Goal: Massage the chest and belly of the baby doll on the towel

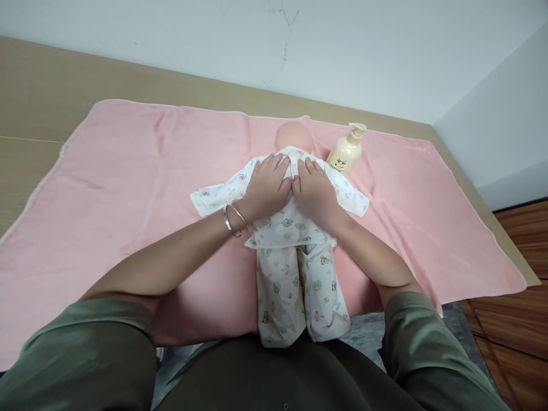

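Observation:
A baby doll (294,136) lies on a pink blanket, its bald head at the far end and its legs toward me. It wears a white printed top (285,228) and matching trousers (280,297); the sleeves spread out to both sides. My left hand (269,185), with silver bangles at the wrist, rests on the upper part of the top, fingers stretched out. Beside it my right hand (315,191) lies on the same part of the top, fingers extended. Both thumbs come close together at the middle. Neither hand grips anything.
The pink blanket (128,200) covers much of a wooden tabletop (34,74). A cream pump bottle (346,151) leans at the right of the doll's head. Behind the table stands a white wall (192,40). Brown wooden panels (518,325) show at the lower right.

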`<action>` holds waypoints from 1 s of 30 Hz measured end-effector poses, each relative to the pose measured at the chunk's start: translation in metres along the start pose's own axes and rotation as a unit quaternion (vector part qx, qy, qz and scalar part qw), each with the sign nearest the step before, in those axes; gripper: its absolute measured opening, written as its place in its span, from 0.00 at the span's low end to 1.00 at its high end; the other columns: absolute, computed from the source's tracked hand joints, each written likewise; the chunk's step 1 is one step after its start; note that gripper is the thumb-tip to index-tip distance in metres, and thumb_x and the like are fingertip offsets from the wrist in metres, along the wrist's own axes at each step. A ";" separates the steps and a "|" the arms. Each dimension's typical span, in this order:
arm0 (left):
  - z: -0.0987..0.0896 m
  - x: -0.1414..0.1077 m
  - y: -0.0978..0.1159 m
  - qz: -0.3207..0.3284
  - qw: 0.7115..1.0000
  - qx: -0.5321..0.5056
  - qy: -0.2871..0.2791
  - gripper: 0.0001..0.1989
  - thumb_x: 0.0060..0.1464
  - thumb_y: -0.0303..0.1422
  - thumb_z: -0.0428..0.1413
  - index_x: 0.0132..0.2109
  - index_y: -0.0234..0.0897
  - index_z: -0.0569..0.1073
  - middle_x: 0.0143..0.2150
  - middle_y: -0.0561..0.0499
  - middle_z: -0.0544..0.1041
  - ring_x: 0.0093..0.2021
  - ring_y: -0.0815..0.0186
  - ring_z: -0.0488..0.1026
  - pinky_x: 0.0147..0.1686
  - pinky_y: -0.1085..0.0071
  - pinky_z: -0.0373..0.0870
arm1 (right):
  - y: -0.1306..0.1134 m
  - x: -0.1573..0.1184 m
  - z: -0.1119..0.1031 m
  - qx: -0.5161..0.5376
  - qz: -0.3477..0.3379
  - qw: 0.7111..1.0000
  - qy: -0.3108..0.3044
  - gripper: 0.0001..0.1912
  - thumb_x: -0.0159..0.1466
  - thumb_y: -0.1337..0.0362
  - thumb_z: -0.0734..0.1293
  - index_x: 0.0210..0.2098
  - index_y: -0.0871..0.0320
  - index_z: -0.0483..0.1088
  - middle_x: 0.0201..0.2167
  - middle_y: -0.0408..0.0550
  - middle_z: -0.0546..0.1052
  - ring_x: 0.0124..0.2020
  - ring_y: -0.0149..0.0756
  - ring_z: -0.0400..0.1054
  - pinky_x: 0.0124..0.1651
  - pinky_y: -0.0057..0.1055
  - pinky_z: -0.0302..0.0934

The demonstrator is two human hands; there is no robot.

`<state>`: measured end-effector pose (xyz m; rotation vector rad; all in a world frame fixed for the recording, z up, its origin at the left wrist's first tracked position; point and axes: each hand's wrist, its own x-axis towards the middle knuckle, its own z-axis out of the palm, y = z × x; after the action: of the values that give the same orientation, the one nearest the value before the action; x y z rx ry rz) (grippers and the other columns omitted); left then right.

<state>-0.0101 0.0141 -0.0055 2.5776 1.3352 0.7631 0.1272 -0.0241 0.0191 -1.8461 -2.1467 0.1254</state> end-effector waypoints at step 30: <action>0.004 -0.016 0.017 -0.015 0.998 0.043 0.036 0.24 0.65 0.30 0.39 0.62 0.24 0.65 0.65 0.30 0.66 0.68 0.46 0.61 0.65 0.46 0.58 | 0.020 0.022 -0.006 0.031 -0.038 0.998 -0.037 0.28 0.69 0.64 0.54 0.66 0.72 0.58 0.70 0.66 0.57 0.73 0.53 0.48 0.72 0.50 0.45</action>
<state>-0.0034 -0.0085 -0.0091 2.6122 1.4549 0.8188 0.1454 -0.0004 0.0232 -1.7500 -2.2327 0.2456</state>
